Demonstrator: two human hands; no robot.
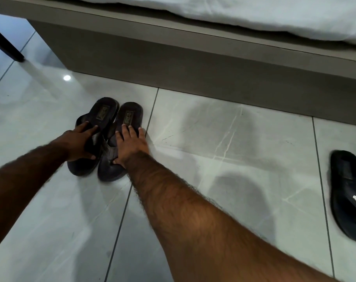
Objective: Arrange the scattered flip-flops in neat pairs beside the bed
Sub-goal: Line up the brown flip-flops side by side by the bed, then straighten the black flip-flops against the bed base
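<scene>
Two dark brown flip-flops lie side by side on the tiled floor, heels toward the bed. My left hand (79, 142) grips the strap of the left brown flip-flop (104, 110). My right hand (131, 145) lies across the right brown flip-flop (130, 115), fingers spread over its strap and footbed, thumb hooked at the strap. The two soles touch along their inner edges. A black flip-flop (347, 192) lies alone at the right edge of the view, a second dark one barely showing beside it.
The grey bed frame (193, 64) runs across the top with white bedding (254, 13) above it. A black furniture leg (6, 45) stands at the far left. Glossy pale floor tiles (234, 149) stretch between the two groups of footwear.
</scene>
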